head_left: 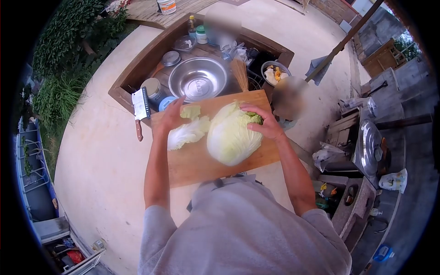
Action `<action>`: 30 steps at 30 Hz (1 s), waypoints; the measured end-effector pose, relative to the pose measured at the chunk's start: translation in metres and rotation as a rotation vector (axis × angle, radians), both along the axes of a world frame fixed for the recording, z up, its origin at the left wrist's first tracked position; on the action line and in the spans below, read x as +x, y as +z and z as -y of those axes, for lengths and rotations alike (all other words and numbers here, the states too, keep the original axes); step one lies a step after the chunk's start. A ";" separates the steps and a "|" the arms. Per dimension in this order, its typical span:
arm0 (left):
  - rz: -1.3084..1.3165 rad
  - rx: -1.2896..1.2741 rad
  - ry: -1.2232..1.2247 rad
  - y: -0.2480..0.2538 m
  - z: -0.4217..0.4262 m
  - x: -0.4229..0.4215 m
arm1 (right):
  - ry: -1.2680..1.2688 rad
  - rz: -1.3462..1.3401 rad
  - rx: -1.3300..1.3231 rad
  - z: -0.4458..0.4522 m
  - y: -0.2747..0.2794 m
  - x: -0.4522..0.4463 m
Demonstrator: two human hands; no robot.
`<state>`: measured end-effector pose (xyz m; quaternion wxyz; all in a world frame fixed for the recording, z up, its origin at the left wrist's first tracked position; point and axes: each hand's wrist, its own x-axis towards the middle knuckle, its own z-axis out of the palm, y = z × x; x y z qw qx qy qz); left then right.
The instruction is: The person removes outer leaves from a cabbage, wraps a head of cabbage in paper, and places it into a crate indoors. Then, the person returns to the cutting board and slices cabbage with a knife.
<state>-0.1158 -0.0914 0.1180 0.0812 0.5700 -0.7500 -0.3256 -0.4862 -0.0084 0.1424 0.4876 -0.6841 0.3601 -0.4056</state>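
Observation:
A large pale cabbage head lies on the wooden cutting board. My right hand rests on its leafy end at the upper right, fingers spread over the green tip. To the left of the cabbage is a loose white leaf, with a smaller yellow-green piece above it. My left hand is over the board's left part, beside the loose leaf, its fingers apart and nothing visible in them.
Beyond the board stands a steel basin. A cleaver lies at the left corner, near a jar and a blue lid. A whisk brush and a bowl of food pieces are at the upper right.

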 end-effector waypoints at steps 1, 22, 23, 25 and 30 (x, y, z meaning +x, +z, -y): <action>-0.237 -0.025 0.010 0.013 -0.010 -0.010 | 0.036 -0.037 -0.024 0.004 0.003 0.004; -1.019 -0.128 0.466 -0.031 -0.102 -0.113 | -0.445 -0.938 -0.359 -0.039 0.030 0.053; -1.036 -0.159 0.555 -0.033 -0.105 -0.108 | -0.484 -0.966 -0.381 -0.036 0.017 0.048; -1.138 -0.186 0.700 -0.035 -0.115 -0.101 | -0.553 -1.020 -0.426 -0.028 0.002 0.037; -1.193 -0.238 0.975 -0.053 -0.142 -0.094 | -0.649 -0.940 -0.349 -0.015 -0.015 0.018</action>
